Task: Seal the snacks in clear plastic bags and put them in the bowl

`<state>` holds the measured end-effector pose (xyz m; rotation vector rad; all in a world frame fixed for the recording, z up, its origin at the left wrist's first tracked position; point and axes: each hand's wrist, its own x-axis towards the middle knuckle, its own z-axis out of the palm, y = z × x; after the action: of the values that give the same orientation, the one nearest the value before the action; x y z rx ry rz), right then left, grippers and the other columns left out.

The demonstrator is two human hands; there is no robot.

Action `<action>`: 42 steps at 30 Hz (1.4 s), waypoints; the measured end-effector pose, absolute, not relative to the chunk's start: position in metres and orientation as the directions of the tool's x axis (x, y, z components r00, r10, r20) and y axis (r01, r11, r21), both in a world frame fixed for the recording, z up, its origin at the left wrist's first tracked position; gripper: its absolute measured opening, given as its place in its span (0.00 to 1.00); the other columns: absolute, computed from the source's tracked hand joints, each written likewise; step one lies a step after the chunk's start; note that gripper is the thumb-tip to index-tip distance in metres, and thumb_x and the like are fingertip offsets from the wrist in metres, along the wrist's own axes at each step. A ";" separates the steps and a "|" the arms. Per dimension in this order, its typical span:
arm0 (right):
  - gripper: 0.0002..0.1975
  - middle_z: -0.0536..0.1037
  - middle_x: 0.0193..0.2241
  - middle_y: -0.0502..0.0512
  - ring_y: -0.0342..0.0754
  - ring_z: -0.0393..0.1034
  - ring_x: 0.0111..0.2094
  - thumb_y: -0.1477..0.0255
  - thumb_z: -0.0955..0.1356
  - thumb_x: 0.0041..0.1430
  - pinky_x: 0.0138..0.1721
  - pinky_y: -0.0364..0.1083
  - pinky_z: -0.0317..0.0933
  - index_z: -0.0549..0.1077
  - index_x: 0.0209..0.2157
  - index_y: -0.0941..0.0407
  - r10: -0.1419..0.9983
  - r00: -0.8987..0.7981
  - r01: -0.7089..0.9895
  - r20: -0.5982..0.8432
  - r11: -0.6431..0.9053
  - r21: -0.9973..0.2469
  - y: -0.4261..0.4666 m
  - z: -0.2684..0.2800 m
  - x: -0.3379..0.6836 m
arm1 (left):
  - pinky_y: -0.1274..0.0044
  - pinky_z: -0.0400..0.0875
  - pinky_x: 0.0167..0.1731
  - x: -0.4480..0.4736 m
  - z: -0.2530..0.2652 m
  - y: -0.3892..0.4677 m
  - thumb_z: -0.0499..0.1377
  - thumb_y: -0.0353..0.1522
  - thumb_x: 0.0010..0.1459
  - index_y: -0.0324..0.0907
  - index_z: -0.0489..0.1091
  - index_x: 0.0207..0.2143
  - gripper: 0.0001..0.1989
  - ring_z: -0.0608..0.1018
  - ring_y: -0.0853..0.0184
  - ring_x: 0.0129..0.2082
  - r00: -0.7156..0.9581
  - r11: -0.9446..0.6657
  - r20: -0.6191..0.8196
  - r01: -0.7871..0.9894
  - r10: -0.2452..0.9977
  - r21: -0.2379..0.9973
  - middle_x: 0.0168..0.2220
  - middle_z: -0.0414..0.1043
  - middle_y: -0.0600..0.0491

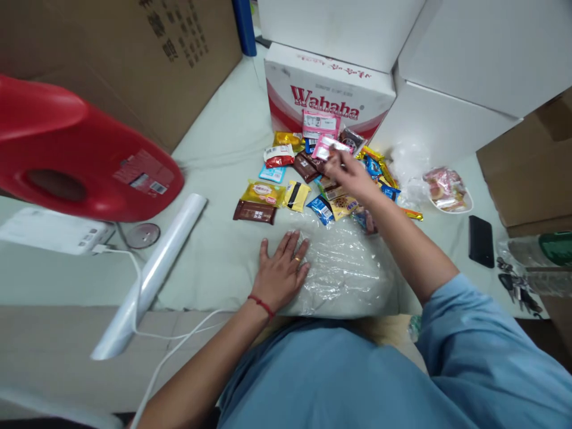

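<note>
My left hand lies flat with its fingers stretched out, at the left edge of a crinkled clear plastic bag. Over the pile of wrapped snacks, my right hand pinches a pink and silver snack packet, slightly blurred. Behind it, another pink packet leans on the Wahaba-type printed box. Around the hand lie dark brown packets, a red and white packet and a blue packet. Nearer my left hand are a yellow packet and a brown bar.
A red jug, a white power bank with a cable and a plastic film roll stand at left. At right are a white bowl of packets, a black phone, keys and a bottle. Cartons line the back.
</note>
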<state>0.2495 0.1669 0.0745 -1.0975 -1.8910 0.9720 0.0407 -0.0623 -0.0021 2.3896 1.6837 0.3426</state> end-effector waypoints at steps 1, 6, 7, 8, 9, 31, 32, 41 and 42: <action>0.27 0.78 0.39 0.56 0.54 0.74 0.42 0.45 0.70 0.62 0.42 0.53 0.72 0.75 0.49 0.52 0.952 -0.269 0.230 0.147 0.212 -0.950 0.166 0.077 0.270 | 0.43 0.33 0.73 0.041 -0.003 -0.062 0.49 0.40 0.74 0.50 0.58 0.73 0.28 0.57 0.54 0.76 0.325 -0.333 0.078 0.895 0.943 0.296 0.77 0.50 0.46; 0.30 0.76 0.31 0.51 0.45 0.69 0.28 0.38 0.70 0.57 0.27 0.45 0.67 0.75 0.42 0.51 0.996 0.000 -0.145 -0.085 -0.085 -0.986 0.148 0.079 0.356 | 0.43 0.31 0.73 0.040 -0.005 -0.061 0.49 0.40 0.74 0.50 0.58 0.74 0.28 0.59 0.53 0.76 0.328 -0.345 0.107 0.896 0.938 0.278 0.77 0.51 0.46; 0.28 0.77 0.31 0.50 0.45 0.68 0.27 0.41 0.72 0.56 0.26 0.45 0.66 0.75 0.41 0.51 0.994 0.039 -0.146 -0.105 -0.099 -0.984 0.142 0.077 0.367 | 0.43 0.30 0.73 0.041 -0.006 -0.061 0.49 0.40 0.74 0.50 0.57 0.74 0.28 0.59 0.53 0.76 0.333 -0.351 0.113 0.896 0.936 0.271 0.77 0.51 0.45; 0.27 0.77 0.31 0.50 0.45 0.68 0.27 0.44 0.75 0.54 0.25 0.45 0.66 0.75 0.41 0.51 0.990 0.071 -0.135 -0.123 -0.113 -0.984 0.137 0.075 0.375 | 0.43 0.29 0.72 0.041 -0.007 -0.061 0.49 0.40 0.74 0.49 0.57 0.74 0.28 0.59 0.54 0.76 0.337 -0.356 0.116 0.896 0.934 0.265 0.77 0.50 0.45; 0.26 0.77 0.31 0.49 0.45 0.68 0.27 0.47 0.78 0.51 0.25 0.45 0.65 0.75 0.41 0.51 0.986 0.094 -0.118 -0.136 -0.124 -0.985 0.133 0.073 0.381 | 0.43 0.28 0.72 0.041 -0.007 -0.062 0.48 0.39 0.74 0.49 0.57 0.74 0.28 0.59 0.54 0.76 0.340 -0.359 0.117 0.896 0.933 0.261 0.77 0.50 0.45; 0.35 0.72 0.61 0.64 0.65 0.63 0.61 0.66 0.76 0.56 0.61 0.59 0.60 0.70 0.65 0.55 0.660 -0.727 0.685 -0.189 0.712 -0.152 0.147 0.072 0.312 | 0.45 0.34 0.73 0.032 -0.009 -0.096 0.48 0.39 0.75 0.47 0.55 0.75 0.29 0.61 0.52 0.75 0.381 -0.399 0.125 0.898 0.916 0.185 0.76 0.52 0.43; 0.35 0.72 0.61 0.64 0.66 0.62 0.61 0.66 0.76 0.56 0.61 0.59 0.60 0.71 0.65 0.54 0.666 -0.716 0.694 -0.208 0.712 -0.108 0.145 0.070 0.310 | 0.45 0.33 0.73 0.033 -0.009 -0.096 0.48 0.39 0.75 0.48 0.55 0.75 0.29 0.61 0.52 0.75 0.379 -0.397 0.125 0.899 0.917 0.187 0.76 0.52 0.43; 0.29 0.73 0.54 0.65 0.67 0.64 0.55 0.64 0.74 0.59 0.59 0.64 0.60 0.73 0.61 0.55 0.807 -0.590 0.790 0.005 0.579 -0.204 0.133 0.082 0.331 | 0.43 0.36 0.73 0.036 0.002 -0.083 0.45 0.41 0.75 0.50 0.61 0.72 0.27 0.62 0.53 0.74 0.327 -0.331 0.063 0.901 0.943 0.281 0.75 0.56 0.44; 0.30 0.73 0.53 0.64 0.67 0.64 0.55 0.62 0.74 0.59 0.59 0.64 0.59 0.72 0.61 0.53 0.827 -0.558 0.788 0.067 0.554 -0.270 0.130 0.092 0.336 | 0.42 0.37 0.72 0.038 0.004 -0.079 0.45 0.41 0.75 0.51 0.63 0.71 0.26 0.62 0.53 0.74 0.316 -0.317 0.053 0.900 0.947 0.300 0.74 0.57 0.44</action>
<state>0.3358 0.1300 0.0918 -1.3663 -2.6008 0.3110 0.0380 -0.0787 0.0041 2.3661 1.6898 0.3244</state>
